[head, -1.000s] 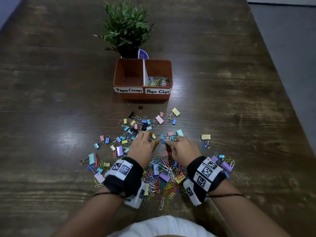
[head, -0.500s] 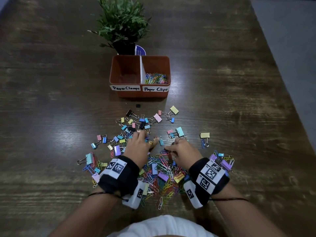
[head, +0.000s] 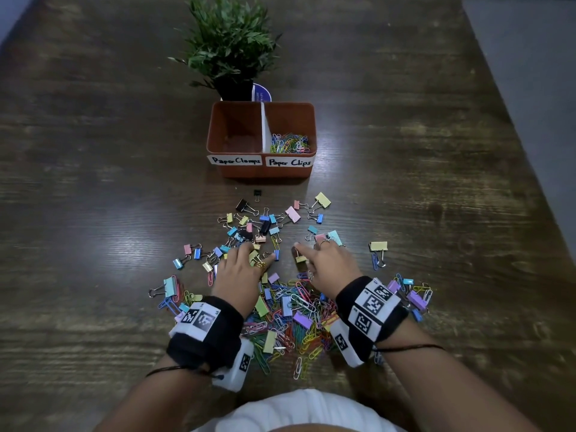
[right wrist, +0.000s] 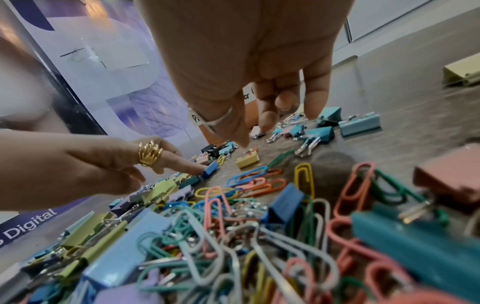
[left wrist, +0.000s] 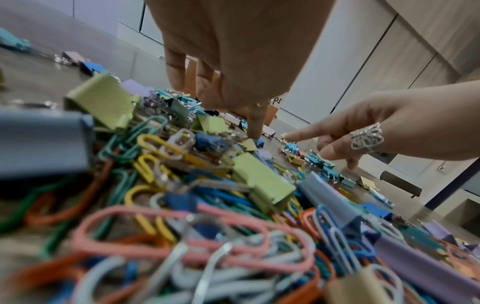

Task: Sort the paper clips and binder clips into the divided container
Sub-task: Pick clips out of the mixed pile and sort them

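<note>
Dark wood table (head: 93,213): left hand (head: 238,269) fingers extended touching blue binder clip (right wrist: 210,169); right hand (head: 332,263) fingers extended above yellow binder clip (right wrist: 248,159).

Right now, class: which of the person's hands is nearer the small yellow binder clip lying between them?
Right. The right hand has its forefinger on the small yellow binder clip; the left hand is apart, touching a blue one.

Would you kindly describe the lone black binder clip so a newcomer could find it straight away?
Start at the orange container in front of the plant. Just before its front wall, below the "Paper Clamps" label, sits a tiny black clip. It lies alone on bare table, apart from the coloured scatter nearer the hands.
</note>
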`<state>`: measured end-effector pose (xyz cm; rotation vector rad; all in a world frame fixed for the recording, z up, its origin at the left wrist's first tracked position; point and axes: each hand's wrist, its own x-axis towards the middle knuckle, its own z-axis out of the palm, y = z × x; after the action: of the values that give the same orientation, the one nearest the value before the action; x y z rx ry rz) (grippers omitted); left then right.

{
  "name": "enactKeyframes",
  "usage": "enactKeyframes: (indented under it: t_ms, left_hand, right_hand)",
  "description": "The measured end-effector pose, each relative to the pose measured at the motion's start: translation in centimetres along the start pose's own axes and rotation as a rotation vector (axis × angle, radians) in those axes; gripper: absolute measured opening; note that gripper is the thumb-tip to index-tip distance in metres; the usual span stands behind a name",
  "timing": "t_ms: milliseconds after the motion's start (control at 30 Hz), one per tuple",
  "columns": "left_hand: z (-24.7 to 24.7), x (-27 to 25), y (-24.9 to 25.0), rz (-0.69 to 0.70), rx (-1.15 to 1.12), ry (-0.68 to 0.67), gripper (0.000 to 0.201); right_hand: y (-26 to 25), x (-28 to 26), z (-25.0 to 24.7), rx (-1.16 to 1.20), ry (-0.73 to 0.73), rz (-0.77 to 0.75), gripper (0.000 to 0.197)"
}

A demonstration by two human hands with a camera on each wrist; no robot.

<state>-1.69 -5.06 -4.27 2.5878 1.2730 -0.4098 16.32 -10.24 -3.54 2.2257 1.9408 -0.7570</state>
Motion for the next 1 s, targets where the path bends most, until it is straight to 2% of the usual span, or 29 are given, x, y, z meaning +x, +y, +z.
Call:
enactKeyframes:
  t_ms: [167, 300, 433, 733, 867, 967, 1000]
  left_hand:
    - [-1.2, 0.4, 0.1, -0.073, -0.016, 0.054, 0.031]
    - [-1.5, 2.6, 0.8, -0.058, -0.071, 0.083, 0.031]
    - [-1.7, 3.7, 1.9, -0.037, -0.061, -0.012, 0.034]
    - [-0.7, 3.5, 1.7, -0.035, -0.282, -0.001, 0.027]
    - [-0.6, 3.5, 1.8, -0.041, -0.339, 0.028, 0.017]
    - [-0.5, 3.7, 1.7, -0.097, -0.489, 0.051, 0.012]
    - [-0.6, 3.7, 1.7, -0.133, -0.549, 0.066, 0.017]
  right_hand:
    - [0.3, -0.2, 0.6, 0.017, -0.006, -0.025, 0.049]
    - [0.6, 0.4, 0.2, 0.177, 0.135, -0.004, 0.048]
    - [1.2, 1.7, -0.3, 0.115, 0.04, 0.003, 0.054]
    - [3.0, 0.8, -0.7, -0.001, 0.053, 0.077, 0.028]
    - [3.3, 0.1, 0.1, 0.087, 0.049, 0.104, 0.027]
    - [3.1, 0.0, 0.3, 0.206, 0.071, 0.069, 0.036]
    - [2.8, 0.1, 0.3, 0.2, 0.065, 0.056, 0.037]
